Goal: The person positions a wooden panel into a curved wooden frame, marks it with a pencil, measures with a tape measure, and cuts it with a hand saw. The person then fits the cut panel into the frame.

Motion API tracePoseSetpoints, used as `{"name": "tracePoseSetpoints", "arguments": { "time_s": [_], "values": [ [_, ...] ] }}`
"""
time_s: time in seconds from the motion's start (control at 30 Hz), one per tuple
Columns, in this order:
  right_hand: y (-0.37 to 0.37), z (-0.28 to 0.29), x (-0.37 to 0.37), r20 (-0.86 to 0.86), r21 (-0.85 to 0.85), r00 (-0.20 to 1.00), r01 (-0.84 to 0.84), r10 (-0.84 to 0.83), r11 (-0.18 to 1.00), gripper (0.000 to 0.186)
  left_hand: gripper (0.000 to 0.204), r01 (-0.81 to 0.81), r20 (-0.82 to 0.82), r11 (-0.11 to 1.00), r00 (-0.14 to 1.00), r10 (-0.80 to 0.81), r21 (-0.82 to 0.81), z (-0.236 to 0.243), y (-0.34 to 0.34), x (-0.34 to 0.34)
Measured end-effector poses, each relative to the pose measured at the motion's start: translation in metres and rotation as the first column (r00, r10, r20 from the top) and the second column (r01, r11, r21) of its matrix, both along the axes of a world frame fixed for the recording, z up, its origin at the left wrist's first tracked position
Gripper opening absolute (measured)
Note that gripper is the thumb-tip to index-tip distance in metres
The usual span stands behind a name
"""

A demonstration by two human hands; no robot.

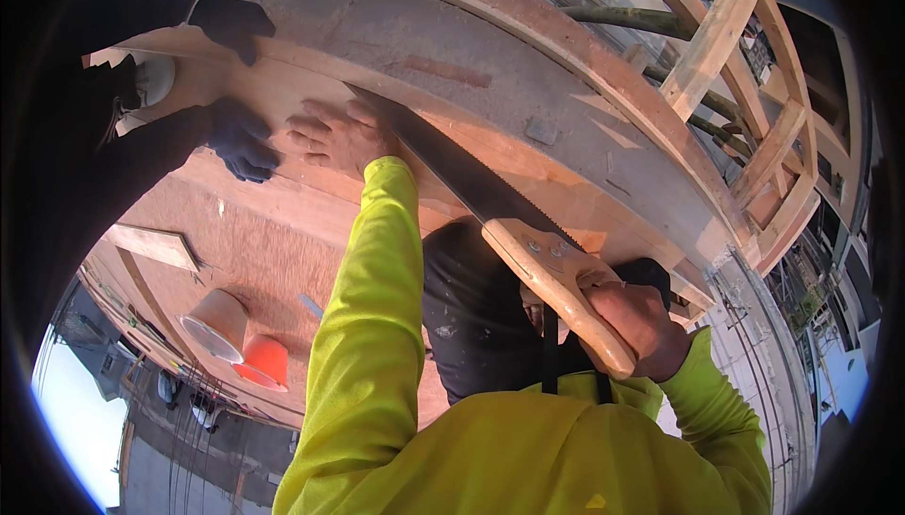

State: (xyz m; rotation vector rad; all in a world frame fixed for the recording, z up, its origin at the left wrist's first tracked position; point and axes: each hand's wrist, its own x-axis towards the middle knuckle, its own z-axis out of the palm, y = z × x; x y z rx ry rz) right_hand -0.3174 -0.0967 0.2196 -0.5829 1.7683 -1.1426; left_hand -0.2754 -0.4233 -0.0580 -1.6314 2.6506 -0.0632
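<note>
A hand saw with a dark blade and a pale wooden handle slants across the middle of the view. My right hand is wrapped round its handle at the lower right. The blade's teeth face up and right, and its tip reaches past my left hand. That hand lies flat with its fingers spread on a smooth plywood sheet, beside the blade tip. Whether the teeth touch the wood cannot be made out.
A co-worker's dark gloved hands rest at the sheet's left. A grey concrete ledge curves beyond the saw, with timber framing at the upper right. A white bucket, an orange bucket and a board lie at lower left.
</note>
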Motion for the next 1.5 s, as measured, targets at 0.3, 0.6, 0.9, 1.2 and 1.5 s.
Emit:
{"name": "tracePoseSetpoints", "arguments": {
  "time_s": [0.3, 0.6, 0.9, 1.2, 1.5],
  "values": [
    [0.031, 0.029, 0.004, -0.024, 0.127, 0.995, -0.094, 0.098, 0.987, 0.018, 0.074, 0.066, -0.024, 0.991, 0.997, -0.069, -0.115, -0.01, 0.0, 0.007],
    [-0.089, -0.078, -0.009, -0.136, -0.057, 0.982, 0.127, -0.134, 0.99, 0.026, 0.079, 0.071, 0.102, 0.993, 0.993, -0.062, -0.091, -0.01, -0.009, 0.006],
    [-0.021, -0.05, -0.012, 0.015, -0.029, 0.999, 0.044, -0.044, 0.999, 0.018, 0.074, 0.055, 0.065, 0.998, 0.996, -0.054, -0.016, -0.001, -0.001, 0.009],
    [0.055, 0.041, 0.015, -0.275, 0.14, 0.961, 0.006, 0.033, 0.99, 0.017, 0.074, 0.091, 0.023, 0.981, 0.996, -0.088, -0.169, -0.017, -0.005, 0.009],
    [-0.012, -0.047, -0.009, 0.085, 0.029, 0.993, 0.082, -0.084, 0.996, 0.03, 0.072, 0.008, 0.104, 0.999, 0.995, -0.004, -0.044, 0.016, 0.008, -0.022]
  ]
}}
